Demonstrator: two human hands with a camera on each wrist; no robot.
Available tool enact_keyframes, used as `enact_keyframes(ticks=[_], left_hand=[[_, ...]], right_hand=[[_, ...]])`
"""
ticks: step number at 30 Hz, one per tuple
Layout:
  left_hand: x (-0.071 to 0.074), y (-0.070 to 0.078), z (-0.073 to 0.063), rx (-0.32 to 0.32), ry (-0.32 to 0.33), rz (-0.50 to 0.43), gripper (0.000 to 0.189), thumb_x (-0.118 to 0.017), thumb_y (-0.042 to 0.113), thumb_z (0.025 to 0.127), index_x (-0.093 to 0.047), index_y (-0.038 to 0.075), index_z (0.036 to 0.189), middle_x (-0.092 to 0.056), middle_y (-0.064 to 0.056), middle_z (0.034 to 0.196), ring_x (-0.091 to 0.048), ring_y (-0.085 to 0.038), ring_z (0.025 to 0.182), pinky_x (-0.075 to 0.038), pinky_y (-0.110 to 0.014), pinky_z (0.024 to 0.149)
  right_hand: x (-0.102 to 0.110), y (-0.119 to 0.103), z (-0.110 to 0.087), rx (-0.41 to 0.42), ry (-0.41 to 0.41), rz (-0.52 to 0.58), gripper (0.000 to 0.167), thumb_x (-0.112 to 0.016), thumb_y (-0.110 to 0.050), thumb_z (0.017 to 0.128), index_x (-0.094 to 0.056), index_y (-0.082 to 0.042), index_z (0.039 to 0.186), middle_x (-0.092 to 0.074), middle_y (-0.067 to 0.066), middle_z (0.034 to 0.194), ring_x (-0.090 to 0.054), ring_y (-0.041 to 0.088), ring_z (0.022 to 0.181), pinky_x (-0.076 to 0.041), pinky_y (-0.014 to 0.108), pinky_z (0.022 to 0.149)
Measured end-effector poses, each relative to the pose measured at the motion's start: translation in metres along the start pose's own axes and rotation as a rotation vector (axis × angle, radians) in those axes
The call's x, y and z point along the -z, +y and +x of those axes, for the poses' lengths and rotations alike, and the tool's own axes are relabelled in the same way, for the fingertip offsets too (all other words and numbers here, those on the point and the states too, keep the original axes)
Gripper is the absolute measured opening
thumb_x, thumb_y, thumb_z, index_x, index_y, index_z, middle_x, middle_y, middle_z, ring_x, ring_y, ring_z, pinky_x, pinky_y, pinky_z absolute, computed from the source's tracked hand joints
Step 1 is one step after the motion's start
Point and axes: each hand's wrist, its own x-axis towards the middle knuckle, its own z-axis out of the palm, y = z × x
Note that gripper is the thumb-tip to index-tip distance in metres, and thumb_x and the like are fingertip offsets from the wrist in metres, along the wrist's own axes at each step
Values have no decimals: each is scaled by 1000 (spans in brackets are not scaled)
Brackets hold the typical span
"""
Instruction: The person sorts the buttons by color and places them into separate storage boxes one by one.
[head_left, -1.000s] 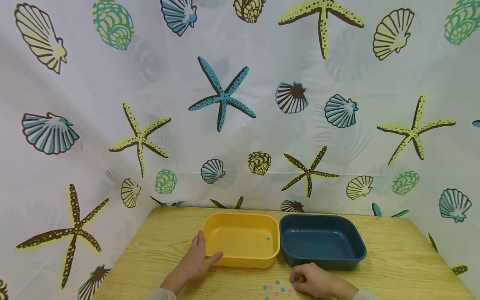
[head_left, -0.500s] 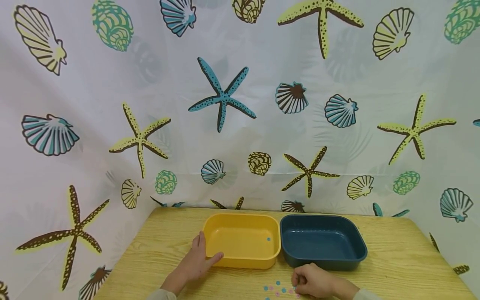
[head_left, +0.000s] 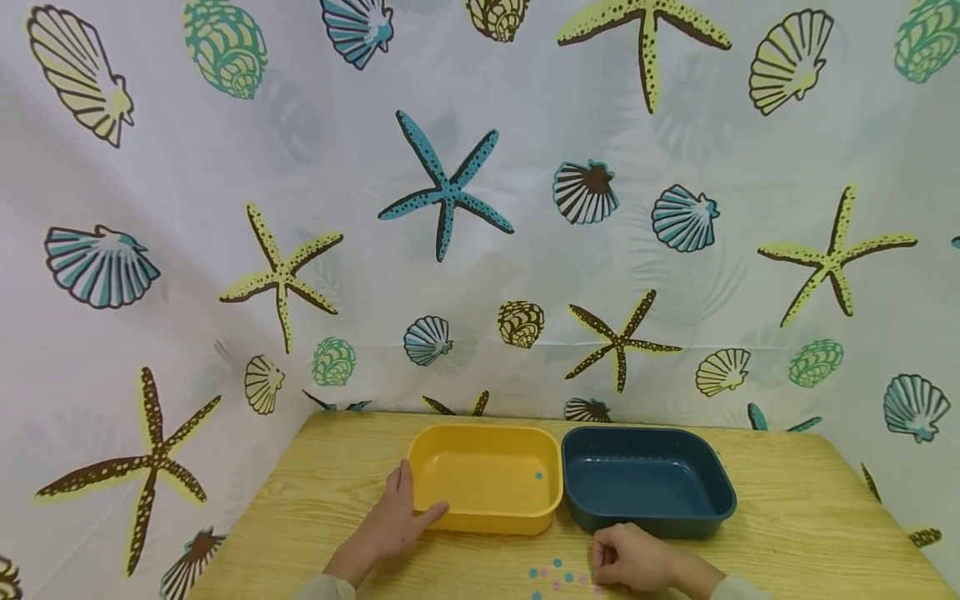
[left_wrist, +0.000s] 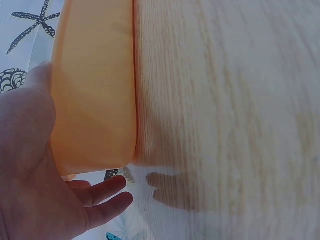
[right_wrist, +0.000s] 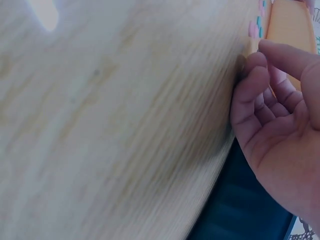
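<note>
The left hand (head_left: 390, 525) is laid at the left near corner of the yellow tray (head_left: 480, 483), thumb stretched along the near side, fingers spread loosely by the left side; nothing is gripped in it. The right hand (head_left: 637, 557) is held low, to the right of the yellow tray and nearer the person; its fingers are curled, thumb and forefinger brought close together. Whether a piece is pinched there cannot be told. Just left of its fingertips, on the near side of the yellow tray, blue discs (head_left: 568, 577) and pink discs (head_left: 582, 579) are scattered on the wooden table (head_left: 337, 450). One small blue disc (head_left: 538, 476) is contained in the yellow tray, toward its right side. A navy tray (head_left: 645, 487) is placed immediately right of the yellow tray. Behind both, a shell-and-starfish cloth (head_left: 525, 125) is hung.
</note>
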Motion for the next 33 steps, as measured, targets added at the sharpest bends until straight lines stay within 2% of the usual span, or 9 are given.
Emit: enact_keyframes(ticks=[3,11,18,25,33], left_hand=[[0,0,0,4,-1,1,110,-50,66,86,0,-12,146,-9,-35,148,-32,-46,130,-31,-54,102],[-3,-4,2,3,5,9,111,-49,68,86,1,-11,146,-8,-35,149,-32,-46,130,-31,-53,102],[-3,-3,1,0,21,15,110,-50,66,86,0,-12,146,-9,-35,148,-32,-47,129,-30,-54,102],[-1,-1,0,-20,27,8,109,-50,65,87,-1,-13,146,-10,-36,148,-32,-47,129,-31,-54,102],[-2,-3,2,-25,18,-1,111,-50,66,86,0,-13,145,-10,-36,148,-32,-46,129,-31,-53,102]], right_hand=[[1,0,-1,10,8,38,11,-71,-13,83,-63,-12,76,-57,-10,65,-49,0,54,-42,18,51],[4,-5,-4,-3,37,131,11,-69,-4,83,-62,-9,76,-60,-5,61,-51,4,49,-41,18,45],[6,-15,-2,-39,76,125,10,-69,-3,84,-61,-8,80,-61,-3,66,-53,7,54,-45,21,50],[8,-24,2,15,79,99,7,-69,-3,82,-63,-6,81,-62,-5,69,-55,4,59,-48,21,54],[12,-36,8,35,80,98,9,-70,-4,83,-63,-10,81,-63,-5,71,-57,6,62,-49,22,56]])
